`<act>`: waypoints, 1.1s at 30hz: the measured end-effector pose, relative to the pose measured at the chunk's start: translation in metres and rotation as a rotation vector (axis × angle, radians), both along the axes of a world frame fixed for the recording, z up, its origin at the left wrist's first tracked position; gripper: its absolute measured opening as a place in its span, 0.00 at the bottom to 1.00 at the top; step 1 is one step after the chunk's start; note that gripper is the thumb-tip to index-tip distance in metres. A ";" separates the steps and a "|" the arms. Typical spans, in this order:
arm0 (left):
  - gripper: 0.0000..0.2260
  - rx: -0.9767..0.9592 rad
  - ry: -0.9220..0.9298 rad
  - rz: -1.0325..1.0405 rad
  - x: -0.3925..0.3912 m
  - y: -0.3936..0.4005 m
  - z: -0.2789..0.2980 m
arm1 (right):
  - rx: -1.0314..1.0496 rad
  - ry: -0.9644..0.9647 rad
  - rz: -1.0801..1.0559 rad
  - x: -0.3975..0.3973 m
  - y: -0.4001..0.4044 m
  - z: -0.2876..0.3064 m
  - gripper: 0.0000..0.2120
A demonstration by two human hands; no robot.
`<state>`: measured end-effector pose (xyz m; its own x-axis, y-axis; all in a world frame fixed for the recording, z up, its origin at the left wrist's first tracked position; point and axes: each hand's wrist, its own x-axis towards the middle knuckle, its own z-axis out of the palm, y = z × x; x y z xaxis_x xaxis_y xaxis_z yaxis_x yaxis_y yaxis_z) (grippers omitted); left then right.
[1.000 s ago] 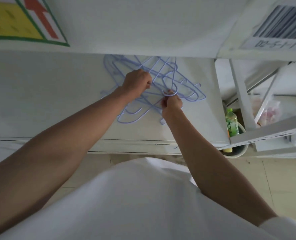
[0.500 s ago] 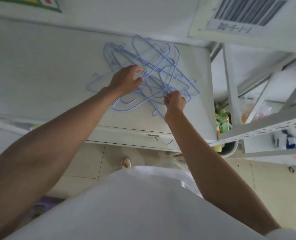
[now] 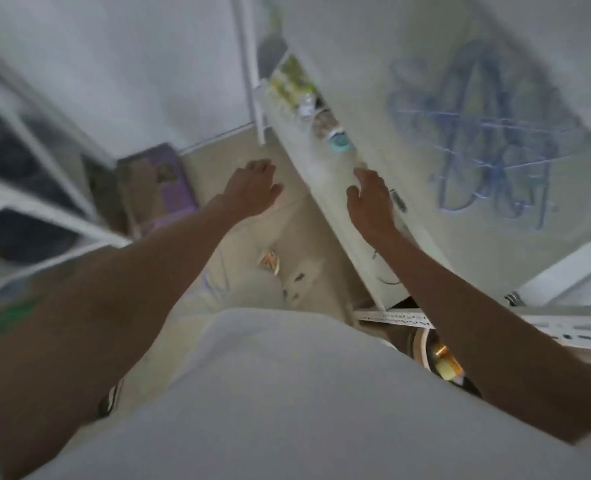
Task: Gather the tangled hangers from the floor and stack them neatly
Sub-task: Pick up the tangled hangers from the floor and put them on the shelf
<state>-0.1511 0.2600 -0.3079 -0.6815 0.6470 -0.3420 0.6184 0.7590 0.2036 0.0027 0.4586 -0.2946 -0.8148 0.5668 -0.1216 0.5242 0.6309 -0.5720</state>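
A tangle of light blue wire hangers (image 3: 481,133) lies on the white table top (image 3: 408,46) at the upper right, blurred by motion. My left hand (image 3: 254,187) hovers over the tiled floor, fingers spread and empty. By the table's front edge is my right hand (image 3: 370,199), open, holding nothing, well left of the hangers. Both hands are apart from the pile.
A purple box (image 3: 162,185) sits on the floor at the left beside a white shelf frame (image 3: 44,216). Bottles and small items (image 3: 297,88) crowd the space beyond the table. A perforated white rail (image 3: 460,320) and a bucket (image 3: 436,355) are at the lower right.
Both hands have let go of the hangers and pulled back off the table. The view has swung left, so the pile now sits at the upper right.
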 end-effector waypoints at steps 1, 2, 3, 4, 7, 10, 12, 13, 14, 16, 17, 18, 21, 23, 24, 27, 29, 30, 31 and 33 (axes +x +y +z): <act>0.25 -0.033 -0.029 0.061 0.016 -0.035 -0.008 | 0.008 -0.069 0.103 0.001 -0.016 -0.007 0.21; 0.24 -0.059 -0.041 0.119 0.033 -0.068 -0.016 | 0.020 -0.129 0.203 0.002 -0.031 -0.015 0.21; 0.24 -0.084 -0.060 0.170 0.050 -0.099 -0.022 | 0.033 -0.176 0.295 0.004 -0.046 -0.022 0.21; 0.24 -0.102 -0.081 0.217 0.067 -0.126 -0.028 | 0.042 -0.210 0.374 0.006 -0.061 -0.029 0.21; 0.22 -0.156 -0.129 0.354 0.116 -0.200 -0.043 | 0.054 -0.328 0.557 0.015 -0.109 -0.047 0.22; 0.23 -0.184 -0.235 0.517 0.163 -0.264 -0.063 | 0.047 -0.492 0.701 0.031 -0.160 -0.063 0.25; 0.23 -0.177 -0.296 0.611 0.192 -0.297 -0.077 | 0.086 -0.568 0.815 0.045 -0.191 -0.074 0.27; 0.24 -0.165 -0.329 0.648 0.206 -0.310 -0.083 | 0.105 -0.606 0.859 0.052 -0.205 -0.078 0.27; 0.24 -0.152 -0.361 0.676 0.219 -0.322 -0.087 | 0.118 -0.645 0.892 0.057 -0.218 -0.082 0.28; 0.25 -0.135 -0.388 0.711 0.239 -0.343 -0.098 | 0.149 -0.697 0.932 0.065 -0.242 -0.093 0.28; 0.25 -0.143 -0.402 0.722 0.248 -0.353 -0.102 | 0.159 -0.718 0.937 0.066 -0.254 -0.098 0.28; 0.26 -0.155 -0.423 0.732 0.256 -0.362 -0.104 | 0.167 -0.737 0.940 0.068 -0.265 -0.102 0.27; 0.26 -0.174 -0.463 0.711 0.278 -0.386 -0.109 | 0.171 -0.751 0.940 0.072 -0.297 -0.104 0.27; 0.25 -0.156 -0.432 0.701 0.285 -0.399 -0.114 | 0.169 -0.737 0.909 0.074 -0.314 -0.105 0.26; 0.25 -0.157 -0.425 0.701 0.287 -0.405 -0.115 | 0.165 -0.738 0.890 0.074 -0.321 -0.104 0.27; 0.25 -0.174 -0.426 0.705 0.288 -0.418 -0.118 | 0.167 -0.719 0.899 0.073 -0.338 -0.102 0.26; 0.25 -0.152 -0.440 0.704 0.277 -0.420 -0.119 | 0.157 -0.712 0.887 0.065 -0.344 -0.102 0.25; 0.25 -0.134 -0.443 0.702 0.269 -0.419 -0.119 | 0.149 -0.715 0.882 0.059 -0.346 -0.104 0.24; 0.24 -0.112 -0.440 0.706 0.260 -0.416 -0.121 | 0.144 -0.720 0.883 0.052 -0.347 -0.109 0.23; 0.24 -0.073 -0.432 0.734 0.239 -0.410 -0.129 | 0.133 -0.748 0.893 0.033 -0.348 -0.120 0.22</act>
<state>0.0880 -0.1498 -0.4366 -0.7196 0.0591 -0.6919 -0.1553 0.9574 0.2433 0.0358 0.1103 -0.4146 -0.6807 -0.1263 -0.7216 0.0422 0.9766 -0.2108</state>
